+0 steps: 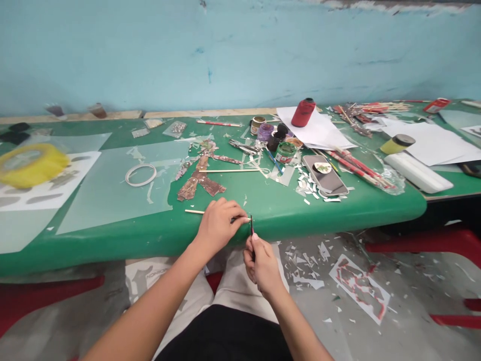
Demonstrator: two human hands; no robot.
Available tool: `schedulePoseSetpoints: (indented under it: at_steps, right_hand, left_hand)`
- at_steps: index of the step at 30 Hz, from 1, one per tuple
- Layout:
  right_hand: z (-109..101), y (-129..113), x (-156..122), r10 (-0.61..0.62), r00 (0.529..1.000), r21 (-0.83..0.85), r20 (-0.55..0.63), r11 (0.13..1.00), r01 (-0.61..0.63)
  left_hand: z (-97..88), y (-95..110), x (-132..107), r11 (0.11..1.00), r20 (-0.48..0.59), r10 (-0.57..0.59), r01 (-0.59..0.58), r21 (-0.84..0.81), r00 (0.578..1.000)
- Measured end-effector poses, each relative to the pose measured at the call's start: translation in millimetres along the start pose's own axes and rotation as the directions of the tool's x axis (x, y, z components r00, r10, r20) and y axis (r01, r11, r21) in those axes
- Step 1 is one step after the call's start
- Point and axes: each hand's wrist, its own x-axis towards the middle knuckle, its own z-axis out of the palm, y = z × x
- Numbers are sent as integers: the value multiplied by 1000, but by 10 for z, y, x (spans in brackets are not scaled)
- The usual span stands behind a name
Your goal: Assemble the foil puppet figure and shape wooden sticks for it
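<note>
My left hand (219,222) rests on the front edge of the green table (338,205), fingers curled and pinched on a small thin piece at its fingertips. A thin wooden stick (194,211) pokes out from under that hand to the left. My right hand (260,263) sits just below and to the right, closed on a thin dark tool (251,225) whose tip points up to the left fingertips. Behind the hands a brown cut-out figure (199,178) lies flat on the table, with another wooden stick (229,171) across it.
Small paint jars (276,136), a red thread spool (302,112), a phone (325,174), red-wrapped sticks (355,165), white sheets (319,131), a white ring (140,175) and yellow tape (30,163) crowd the table. Paper scraps and a cut stencil (358,287) litter the floor.
</note>
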Motion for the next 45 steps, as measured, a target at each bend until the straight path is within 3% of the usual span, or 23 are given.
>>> schedulePoseSetpoints:
  at_steps: [5,13,19,24,34,45]
  right_hand:
    - [8,-50,-1,-29,999,-43,-25,999,28]
    - [40,-185,-26,134,991,45,-1,990,-134]
    - [25,-22,-5,-76,997,111,-32,991,79]
    - [-30,81,48,-113,994,88,-10,990,113]
    - [10,57,6,-19,999,128,31,992,14]
    - [34,38,18,10,999,138,32,990,-14]
  left_hand:
    - [4,14,9,1000,-11,-11,11,-6,1000]
    - [15,-20,-3,999,-11,35,-35,12,999]
    - [-8,-57,-12,993,40,94,-97,73,995]
    - [16,-79,-16,986,11,124,-125,108,992]
    - [39,-94,-11,989,-29,128,-126,80,991]
    - [16,-59,2,993,-15,99,-98,69,995]
